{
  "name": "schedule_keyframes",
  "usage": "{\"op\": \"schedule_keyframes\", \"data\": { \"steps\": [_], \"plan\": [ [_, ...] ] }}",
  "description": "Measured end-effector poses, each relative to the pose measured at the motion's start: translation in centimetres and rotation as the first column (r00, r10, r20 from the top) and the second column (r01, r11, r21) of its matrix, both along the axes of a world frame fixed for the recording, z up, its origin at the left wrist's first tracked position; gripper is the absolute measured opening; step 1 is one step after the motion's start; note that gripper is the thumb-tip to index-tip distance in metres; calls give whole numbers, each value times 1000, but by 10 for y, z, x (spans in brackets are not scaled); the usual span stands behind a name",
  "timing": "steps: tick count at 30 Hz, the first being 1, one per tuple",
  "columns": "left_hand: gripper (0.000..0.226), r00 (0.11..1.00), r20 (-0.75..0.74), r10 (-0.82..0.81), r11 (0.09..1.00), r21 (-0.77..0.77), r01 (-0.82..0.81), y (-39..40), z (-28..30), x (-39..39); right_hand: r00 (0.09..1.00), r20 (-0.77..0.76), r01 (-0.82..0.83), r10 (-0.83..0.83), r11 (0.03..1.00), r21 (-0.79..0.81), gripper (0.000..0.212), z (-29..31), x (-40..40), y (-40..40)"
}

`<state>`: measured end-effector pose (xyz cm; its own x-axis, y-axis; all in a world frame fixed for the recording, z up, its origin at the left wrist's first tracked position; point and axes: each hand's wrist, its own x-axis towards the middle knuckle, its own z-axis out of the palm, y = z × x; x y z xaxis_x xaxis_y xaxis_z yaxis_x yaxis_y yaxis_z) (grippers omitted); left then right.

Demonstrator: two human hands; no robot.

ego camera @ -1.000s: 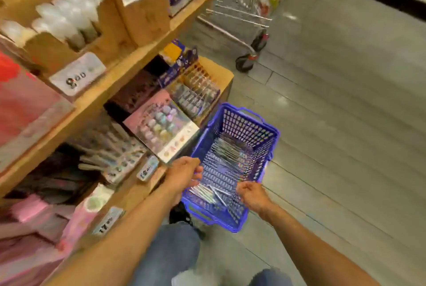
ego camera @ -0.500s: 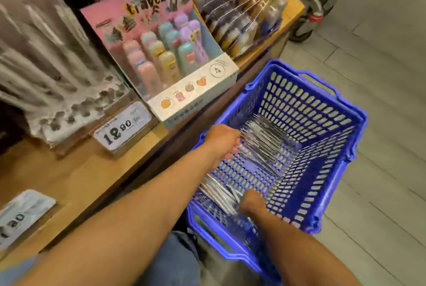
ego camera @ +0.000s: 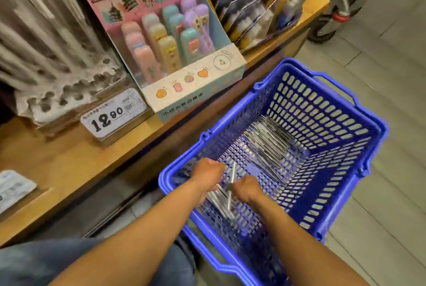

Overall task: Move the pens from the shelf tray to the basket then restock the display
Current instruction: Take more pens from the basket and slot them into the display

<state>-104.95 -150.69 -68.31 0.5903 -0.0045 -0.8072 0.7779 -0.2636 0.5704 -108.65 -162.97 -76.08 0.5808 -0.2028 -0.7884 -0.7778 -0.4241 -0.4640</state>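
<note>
Below, grey tiled floor (ego camera: 380, 124), wooden shelf (ego camera: 57, 166)

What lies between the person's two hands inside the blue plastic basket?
In the head view, a slim silver pen stands tilted between the left hand and right hand.
</note>
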Motion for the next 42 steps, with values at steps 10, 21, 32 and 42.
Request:
{"op": "schedule_keyframes", "data": {
  "steps": [10, 21, 32, 42],
  "plan": [
    [14, 1000, -23, 5, 991, -130, -8, -1, -13, 6, 977, 28, -208, 213, 899, 386, 28, 36, 15, -32],
    [11, 998, -18, 57, 992, -108, -59, 5, -26, 13, 580, -335, -814, 742, 507, -285, 22, -54, 0, -19],
    [28, 1000, 9, -25, 997, -70, 25, 5, -27, 13, 986, 99, -168, 137, 852, 496, 11, 32, 34, -34],
    [28, 974, 181, -136, 989, 84, 122, 5, -10, 24, 917, -98, -280, 387, 799, 533, 13, 14, 23, -29]
  ]
}}
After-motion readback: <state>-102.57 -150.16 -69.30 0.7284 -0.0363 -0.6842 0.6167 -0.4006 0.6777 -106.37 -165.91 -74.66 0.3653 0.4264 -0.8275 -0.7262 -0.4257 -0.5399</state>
